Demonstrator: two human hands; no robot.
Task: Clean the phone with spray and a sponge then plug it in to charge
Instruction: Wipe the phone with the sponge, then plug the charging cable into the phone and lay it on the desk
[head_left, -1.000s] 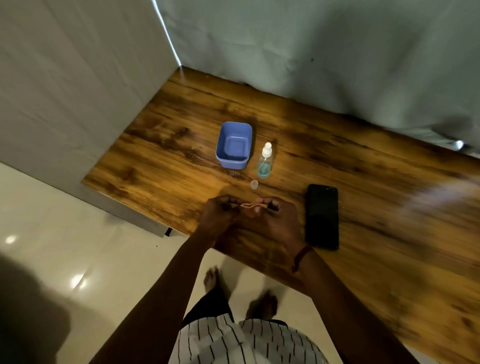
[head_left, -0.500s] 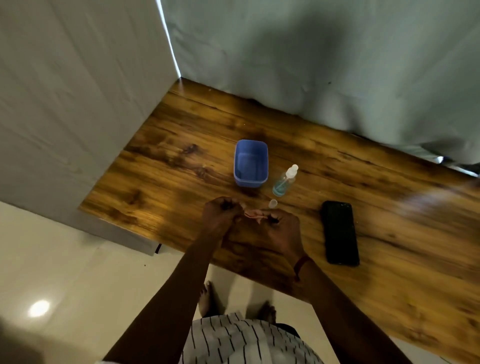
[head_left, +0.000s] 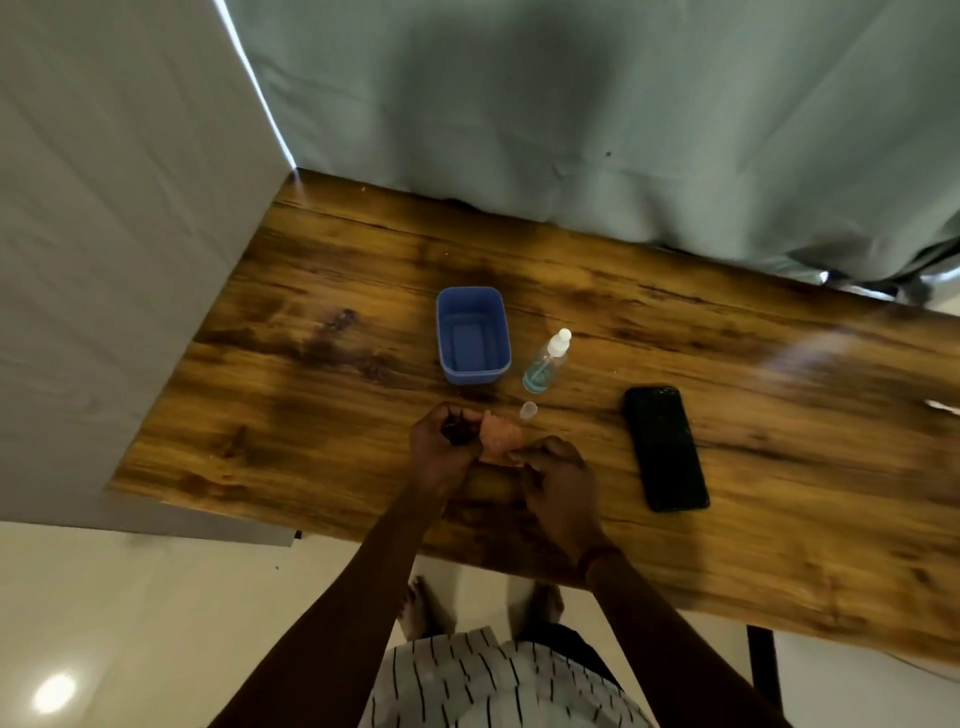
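A small orange-pink sponge (head_left: 500, 435) is held between my two hands above the near part of the wooden table (head_left: 311, 374). My left hand (head_left: 444, 447) grips its left side and my right hand (head_left: 558, 475) pinches its lower right edge. A black phone (head_left: 665, 448) lies flat, screen up, to the right of my hands. A clear spray bottle (head_left: 545, 361) with blue liquid and a white nozzle stands just beyond the sponge. Its small clear cap (head_left: 528, 410) sits on the table by my fingers.
An empty blue plastic tub (head_left: 472, 335) stands left of the bottle. Grey-green cloth (head_left: 571, 130) hangs behind the table and a white panel (head_left: 104, 260) closes its left side. My bare feet are on the pale floor (head_left: 130, 623) under the near edge.
The sponge, earlier seen edge-on as a thin strip, now shows a broad face between my hands. The camera view has shifted; the objects on the table have not moved.
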